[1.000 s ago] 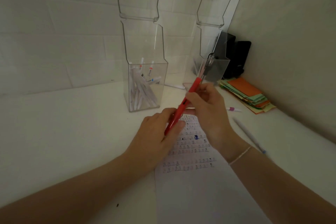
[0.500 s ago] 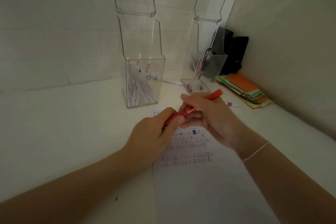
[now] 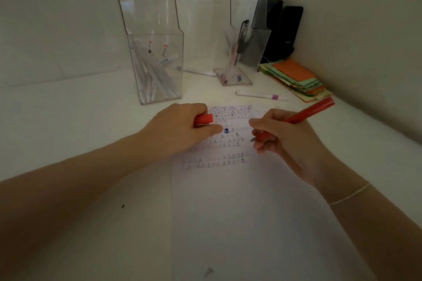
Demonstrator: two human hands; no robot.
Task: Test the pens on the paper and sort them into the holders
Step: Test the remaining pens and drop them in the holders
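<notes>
Head view: I've got the red pen (image 3: 306, 113) gripped in my right hand (image 3: 287, 139), tip down just over the paper (image 3: 228, 201) beside the rows of test marks, while my left hand (image 3: 182, 130) curls around the red cap (image 3: 204, 119) and rests on the sheet's left edge. Beyond sit the left holder (image 3: 157, 68) full of white pens, the right holder (image 3: 242, 52) with a few, a loose white pen (image 3: 260, 95) and a stack of coloured notes (image 3: 296, 80).

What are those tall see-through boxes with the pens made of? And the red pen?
The left holder and right holder look like clear hard plastic, probably acrylic: you see the pens through their flat walls, which catch pale reflections. The red pen in the right hand looks like smooth plastic, with an even, solid colour.
</notes>
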